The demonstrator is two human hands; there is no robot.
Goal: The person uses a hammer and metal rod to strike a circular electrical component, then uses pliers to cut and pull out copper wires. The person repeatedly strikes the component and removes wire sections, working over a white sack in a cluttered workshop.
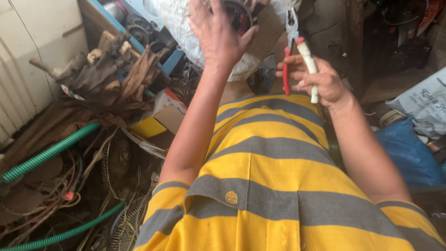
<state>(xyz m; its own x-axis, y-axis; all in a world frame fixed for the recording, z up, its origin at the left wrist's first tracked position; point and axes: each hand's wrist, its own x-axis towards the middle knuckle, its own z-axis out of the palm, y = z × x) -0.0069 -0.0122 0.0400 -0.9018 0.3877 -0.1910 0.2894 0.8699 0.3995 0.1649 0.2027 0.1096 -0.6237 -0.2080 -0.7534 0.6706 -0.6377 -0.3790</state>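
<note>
My left hand [216,35] was up at about twelve o'clock, near the top edge of what I could see. Its fingers were curled around a round dark part with a metal rim [238,16]. I could not tell just what that part was, since my hand hid most of it. Right behind it was a big white bundle [174,21].

My right hand [320,81] was at about one o'clock, just beside my left hand but not touching it. It was clenched around a pair of pliers [297,51]. One handle was red and the other was white. The metal nose pointed up, and it looked nearly shut.

Below both hands was my yellow and grey striped shirt [274,176], filling the view at six o'clock.

At nine o'clock lay a heap of junk. A green ribbed hose [51,151] ran across it, with a wire fan guard [132,221] lower down at seven o'clock. Some brown rags [125,76] sat at ten o'clock. A blue plastic bag [409,153] lay at three o'clock.
</note>
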